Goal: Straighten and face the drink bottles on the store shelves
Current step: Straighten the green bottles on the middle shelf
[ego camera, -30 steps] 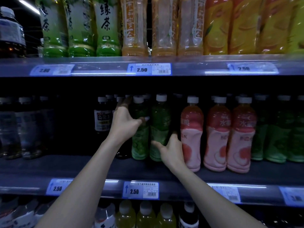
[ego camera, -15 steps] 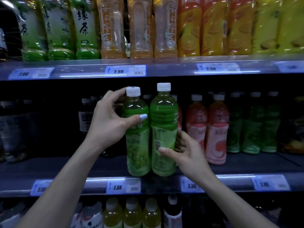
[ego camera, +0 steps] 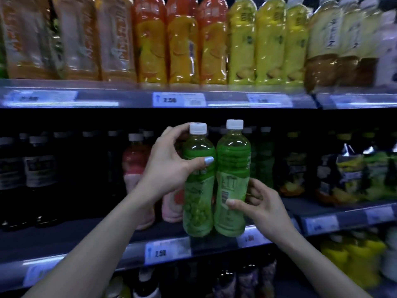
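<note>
**Open shelf at left, crowded at right**

The middle shelf has bare floor in front of the dark bottles, set well back, so a hand could pass there. The pink bottles stand behind the left hand. To the right, green bottles and yellow-labelled bottles fill the shelf closely. The upper shelf edge hangs just above the caps.
</note>
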A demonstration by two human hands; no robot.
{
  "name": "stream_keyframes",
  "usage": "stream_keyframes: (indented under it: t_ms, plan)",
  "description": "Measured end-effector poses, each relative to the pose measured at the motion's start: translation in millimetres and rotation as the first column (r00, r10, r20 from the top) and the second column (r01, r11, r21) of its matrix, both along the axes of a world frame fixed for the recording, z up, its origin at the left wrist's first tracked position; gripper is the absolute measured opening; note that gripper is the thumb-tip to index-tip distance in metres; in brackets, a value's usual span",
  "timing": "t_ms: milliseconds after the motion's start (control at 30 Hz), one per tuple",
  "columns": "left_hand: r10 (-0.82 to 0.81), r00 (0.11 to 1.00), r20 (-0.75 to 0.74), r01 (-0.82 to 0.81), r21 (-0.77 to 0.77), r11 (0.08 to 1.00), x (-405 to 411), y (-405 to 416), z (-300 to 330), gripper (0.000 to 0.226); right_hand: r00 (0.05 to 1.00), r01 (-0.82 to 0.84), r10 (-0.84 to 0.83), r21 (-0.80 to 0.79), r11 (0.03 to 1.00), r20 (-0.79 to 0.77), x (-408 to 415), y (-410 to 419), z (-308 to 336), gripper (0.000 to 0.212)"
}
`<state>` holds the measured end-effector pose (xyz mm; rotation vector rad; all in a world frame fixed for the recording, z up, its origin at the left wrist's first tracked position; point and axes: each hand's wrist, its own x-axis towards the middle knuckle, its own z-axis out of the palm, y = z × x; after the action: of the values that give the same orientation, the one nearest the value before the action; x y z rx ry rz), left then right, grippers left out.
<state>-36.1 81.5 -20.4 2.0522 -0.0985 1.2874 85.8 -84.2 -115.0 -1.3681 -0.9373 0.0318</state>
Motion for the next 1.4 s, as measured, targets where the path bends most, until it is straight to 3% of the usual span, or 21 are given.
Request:
stream_keyframes:
  t_ms: [300, 467, 600, 700, 800, 933, 1067, 1267, 1400]
  plan:
    - [0.018, 0.993, -0.116, -0.034, -0.131, 0.991, 109.8, -44.2, 1.1, 0.052, 0.989, 0.148, -0.148, -0.011, 0.989, 0.032, 96.7, -42.6, -3.9, 0.049]
    - [-0.012, 0.984, -0.179, -0.011, -0.127, 0.992, 141.9, -48.3, -9.1, 0.025, 0.984, 0.180, -0.179, -0.066, 0.981, 0.022, 133.7, -39.2, -12.2, 0.047]
    - [0.020, 0.988, -0.152, -0.046, -0.168, 0.985, 148.5, -47.2, -16.4, 0.048, 0.980, 0.198, -0.193, -0.106, 0.974, 0.053, 144.1, -32.0, -22.8, 0.051]
    - [0.084, 0.988, -0.131, -0.092, -0.054, 0.994, 146.5, -48.2, -20.4, 0.063, 0.970, 0.237, -0.230, -0.099, 0.966, 0.080, 143.9, -29.4, -28.3, 0.047]
    - [0.102, 0.988, -0.120, -0.109, -0.050, 0.993, 141.2, -54.8, -35.9, 0.060, 0.965, 0.252, -0.241, -0.108, 0.962, 0.105, 143.2, -29.4, -29.0, 0.051]
    - [0.062, 0.985, -0.162, -0.094, -0.201, 0.975, 137.9, -60.4, -78.6, 0.059, 0.947, 0.304, -0.286, -0.119, 0.945, 0.144, 142.4, -29.8, -28.9, 0.056]
    - [0.163, 0.949, -0.269, -0.211, -0.160, 0.964, 138.8, -64.3, -109.5, 0.071, 0.881, 0.446, -0.410, -0.124, 0.886, 0.238, 139.5, -26.7, -28.4, 0.060]
    - [0.288, 0.930, -0.229, -0.334, -0.200, 0.921, 144.3, -82.9, -116.6, 0.091, 0.858, 0.475, -0.443, -0.073, 0.877, 0.259, 138.1, -26.7, -26.3, 0.069]
    - [0.278, 0.935, -0.220, -0.322, -0.195, 0.926, 153.9, -93.8, -115.8, 0.089, 0.844, 0.492, -0.456, -0.068, 0.868, 0.283, 144.8, -32.8, -24.9, 0.068]
